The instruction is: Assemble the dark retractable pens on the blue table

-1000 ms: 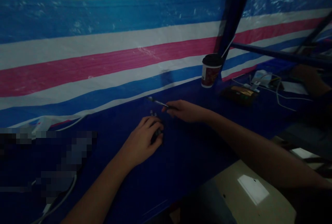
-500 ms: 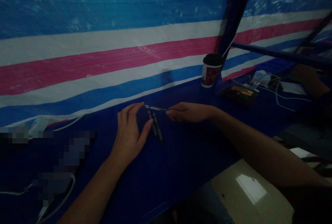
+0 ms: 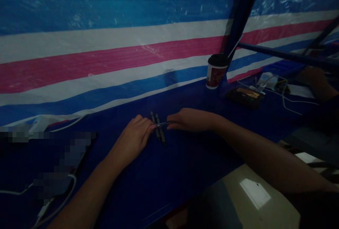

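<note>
Together, both hands (image 3: 136, 131) (image 3: 194, 119) hold a slim pen (image 3: 161, 124).

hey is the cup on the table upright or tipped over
Upright: the cup stands base down on the table, dark lid on top.

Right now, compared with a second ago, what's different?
The left hand has moved off the two dark pens it partly covered and now grips the left end of the slim rod, which the right hand still holds. The rod has shifted lower in view, crossing the pens. Pens and lidded cup stayed put.
</note>
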{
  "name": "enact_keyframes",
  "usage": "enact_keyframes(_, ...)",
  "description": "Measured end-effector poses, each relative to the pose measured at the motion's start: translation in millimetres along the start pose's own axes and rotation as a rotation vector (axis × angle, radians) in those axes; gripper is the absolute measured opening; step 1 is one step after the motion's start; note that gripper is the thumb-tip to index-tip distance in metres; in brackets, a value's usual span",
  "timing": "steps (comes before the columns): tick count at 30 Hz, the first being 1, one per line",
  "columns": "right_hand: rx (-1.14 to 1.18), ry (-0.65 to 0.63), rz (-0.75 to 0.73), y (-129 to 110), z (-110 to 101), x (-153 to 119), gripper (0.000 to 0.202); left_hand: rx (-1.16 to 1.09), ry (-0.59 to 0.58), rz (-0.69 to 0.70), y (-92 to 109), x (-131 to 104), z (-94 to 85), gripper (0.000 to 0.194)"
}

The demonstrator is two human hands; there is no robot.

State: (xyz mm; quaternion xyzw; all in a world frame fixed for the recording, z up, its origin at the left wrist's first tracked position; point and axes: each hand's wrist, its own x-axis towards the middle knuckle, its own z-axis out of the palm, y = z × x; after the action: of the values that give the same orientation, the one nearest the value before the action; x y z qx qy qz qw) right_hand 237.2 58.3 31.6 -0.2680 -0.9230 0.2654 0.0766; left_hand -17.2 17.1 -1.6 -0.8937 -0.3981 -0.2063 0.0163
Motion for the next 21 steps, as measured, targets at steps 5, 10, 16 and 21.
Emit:
enact_keyframes(5, 0.034, 0.160, 0.067, 5, -4, 0, 0.038, -0.086, 0.034, -0.131, -1, 0, -0.3, 0.041)
enact_keyframes(10, 0.099, 0.252, 0.001, 14, -5, 2, 0.032, -0.110, 0.021, -0.204, 5, -1, 3.1, 0.039)
enact_keyframes(16, 0.216, 0.375, -0.073, 14, -4, 0, 0.014, -0.191, -0.003, -0.223, 6, 0, 5.1, 0.041)
enact_keyframes(21, 0.215, 0.349, 0.052, 11, -3, 0, 0.023, -0.227, 0.000, -0.219, 9, 2, 4.9, 0.040)
